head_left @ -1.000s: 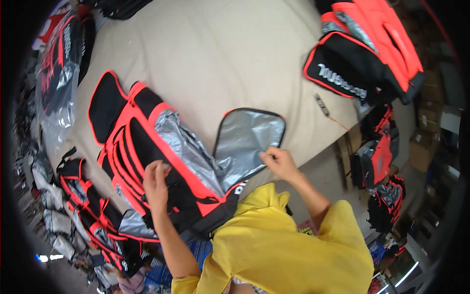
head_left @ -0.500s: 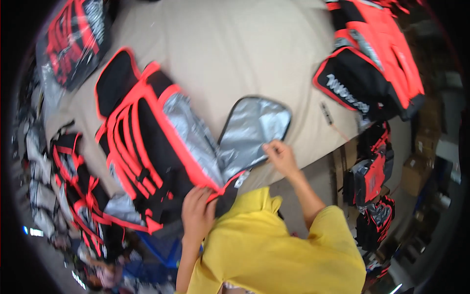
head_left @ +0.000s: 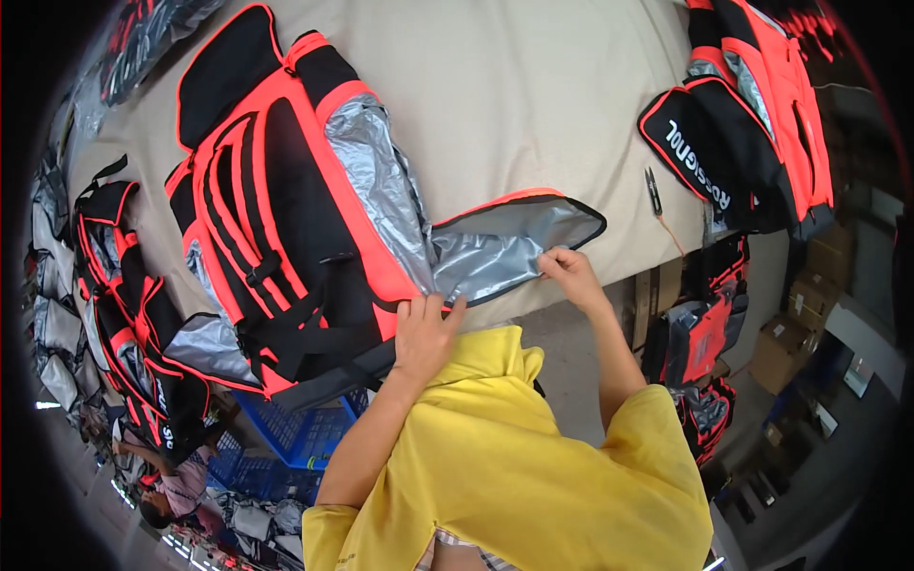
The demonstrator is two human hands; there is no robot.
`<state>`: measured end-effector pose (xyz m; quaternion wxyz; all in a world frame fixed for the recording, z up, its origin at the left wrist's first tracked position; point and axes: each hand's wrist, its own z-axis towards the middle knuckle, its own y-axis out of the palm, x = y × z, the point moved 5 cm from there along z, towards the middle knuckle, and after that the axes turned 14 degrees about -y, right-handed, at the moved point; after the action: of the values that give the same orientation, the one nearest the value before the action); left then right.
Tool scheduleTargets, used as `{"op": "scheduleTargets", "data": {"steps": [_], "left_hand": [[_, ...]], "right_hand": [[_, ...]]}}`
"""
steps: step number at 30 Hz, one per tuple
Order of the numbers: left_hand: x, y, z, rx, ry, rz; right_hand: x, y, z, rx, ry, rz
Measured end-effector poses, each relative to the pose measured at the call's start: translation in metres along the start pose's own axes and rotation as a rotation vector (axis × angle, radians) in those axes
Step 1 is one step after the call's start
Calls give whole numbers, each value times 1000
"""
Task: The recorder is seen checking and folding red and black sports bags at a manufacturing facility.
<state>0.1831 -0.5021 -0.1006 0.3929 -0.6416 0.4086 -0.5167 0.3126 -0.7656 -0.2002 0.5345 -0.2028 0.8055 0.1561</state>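
Note:
A large black and neon-red backpack [head_left: 286,190] lies on the cloth-covered table in front of me, its strap side up. From its right side a silver-lined flap [head_left: 495,252] spreads out, its far edge bent up. My right hand [head_left: 571,271] pinches the flap's near edge between thumb and fingertips. At the flap's lower inner corner, my left hand [head_left: 426,333] has its fingers bent over the backpack's red-trimmed edge; the fingertips are partly hidden. The silver lining [head_left: 376,171] of the backpack's side shows beside the flap.
Thread snips [head_left: 653,190] with an orange cord lie right of the flap on the beige tablecloth [head_left: 533,95]. Another red and black backpack [head_left: 762,143] lies at the far right. More bags [head_left: 124,314] hang at the left; blue crates [head_left: 295,428] stand below. A person [head_left: 181,481] is at lower left.
The view has shifted. The flap has gone from lying flat to bent, its far edge raised with red trim showing. My left hand has moved right along the backpack's edge; my right keeps its pinch.

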Motion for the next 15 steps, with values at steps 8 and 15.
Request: {"op": "scheduleTargets", "data": {"steps": [8,15], "left_hand": [[-3,-20,-6,-22,-28,-6],[-72,-115,-101,228,-98,-101]], "right_hand": [[1,-2,1,29,41,15],[1,-20,-53,337,-56,316]]}}
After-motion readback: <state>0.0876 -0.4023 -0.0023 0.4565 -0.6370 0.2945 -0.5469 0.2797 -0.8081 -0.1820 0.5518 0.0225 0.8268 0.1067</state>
